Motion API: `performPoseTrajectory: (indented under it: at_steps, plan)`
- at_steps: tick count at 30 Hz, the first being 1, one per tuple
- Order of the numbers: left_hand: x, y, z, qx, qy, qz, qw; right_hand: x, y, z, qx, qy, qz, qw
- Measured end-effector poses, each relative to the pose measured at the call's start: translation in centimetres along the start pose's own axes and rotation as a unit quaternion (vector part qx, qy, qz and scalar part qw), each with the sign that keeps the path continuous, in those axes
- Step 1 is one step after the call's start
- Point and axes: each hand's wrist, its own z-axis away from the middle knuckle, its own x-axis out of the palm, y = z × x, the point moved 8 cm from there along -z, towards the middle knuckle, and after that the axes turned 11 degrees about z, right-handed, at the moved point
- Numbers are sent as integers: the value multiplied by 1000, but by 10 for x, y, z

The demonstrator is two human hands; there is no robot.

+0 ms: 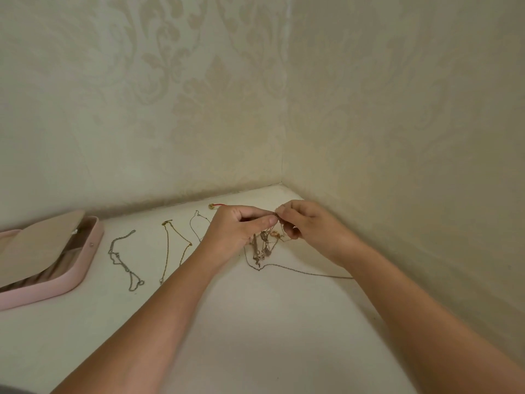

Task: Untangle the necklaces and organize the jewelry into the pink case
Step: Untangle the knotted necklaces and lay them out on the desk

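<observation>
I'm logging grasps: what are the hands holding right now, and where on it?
Both the left hand and right hand pinch the tangled necklaces at the top of the clump; the rest hangs down to the table.

Both hands (267, 223) pinch the tangled necklaces (264, 243).

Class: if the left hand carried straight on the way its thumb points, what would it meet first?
Probably the right hand, pinching the same tangled chains just ahead of the left hand; depth is uncertain.

A white tabletop (255, 322) meets cream damask-patterned wallpaper (142, 95) in a corner.
</observation>
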Motion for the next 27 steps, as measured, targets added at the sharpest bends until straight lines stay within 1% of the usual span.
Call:
performPoseTrajectory:
  at_steps: [3, 6, 9, 11, 15, 18, 21, 24, 27]
  plan:
    - [-2, 3, 1, 11, 20, 13, 1000, -3, 1, -1, -8, -7, -29, 1000]
    - [-1, -4, 0, -27, 17, 0, 999, -4, -1, 0, -21, -3, 13, 1000]
    - [5, -15, 0, -85, 0, 10, 996, -6, -6, 1, -39, 33, 30, 998]
    - [9, -15, 0, -96, -12, 28, 995, -9, -14, 4, -61, 65, 56, 994]
    - [11, -7, 0, -72, -20, 16, 997, -11, -30, 13, -103, 100, 90, 985]
    - [5, -1, 1, -8, 28, -43, 999, -12, -30, 13, -106, 111, 124, 980]
    - [3, 5, 4, 39, 57, -39, 997, -16, -27, 11, -103, 104, 119, 982]
    - [7, 9, 6, 53, 41, -19, 998, -18, -28, 10, -108, 106, 133, 980]
    - [8, 8, 5, 42, 40, -8, 998, -19, -30, 11, -114, 125, 177, 969]
